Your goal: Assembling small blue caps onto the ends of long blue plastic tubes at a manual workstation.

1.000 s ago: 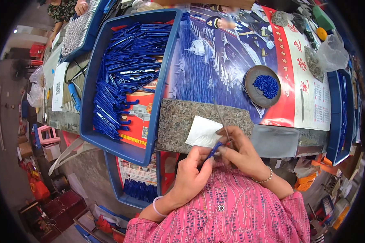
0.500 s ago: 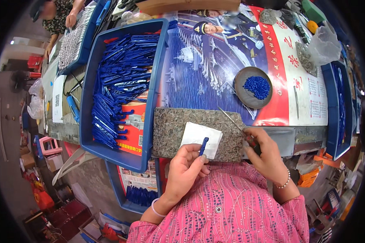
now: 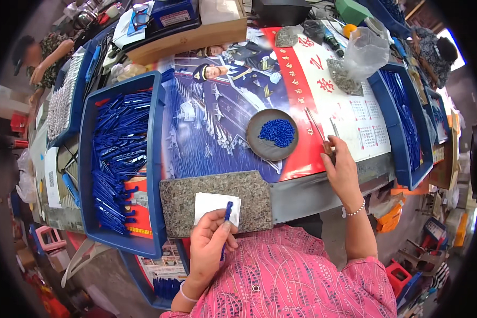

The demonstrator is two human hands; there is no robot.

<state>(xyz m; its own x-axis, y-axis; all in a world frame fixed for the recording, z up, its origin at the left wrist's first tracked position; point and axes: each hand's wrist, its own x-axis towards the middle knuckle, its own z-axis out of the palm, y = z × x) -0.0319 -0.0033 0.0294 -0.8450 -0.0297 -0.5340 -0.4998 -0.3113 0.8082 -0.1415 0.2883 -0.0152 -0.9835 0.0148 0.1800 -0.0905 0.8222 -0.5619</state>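
Note:
My left hand (image 3: 211, 243) pinches a slim blue plastic piece (image 3: 228, 211) upright, its knobbed upper end showing above the fingers. Behind it, a white folded paper pad (image 3: 205, 205) lies on a speckled granite slab (image 3: 254, 204). My right hand (image 3: 343, 172) is out over the poster-covered table, its fingers around the handle of a tool with a long thin metal shaft (image 3: 316, 123). Close by those fingertips is a slender silver tool (image 3: 333, 126), probably tweezers. Left of the right hand, a round dark dish (image 3: 257, 143) contains small blue pellets (image 3: 277, 132).
At left, a blue tray (image 3: 156, 159) bears many long blue plastic pieces (image 3: 119, 127). Another blue tray (image 3: 414, 177) stands at right. A wooden box (image 3: 196, 40) and a clear plastic bag (image 3: 367, 53) sit farther back. Other people work at far left (image 3: 53, 58) and far right (image 3: 434, 55).
My right hand has moved away from the slab, forward and right over the poster, with the thin-shafted tool. The left hand still grips the blue piece. The whole view has shifted.

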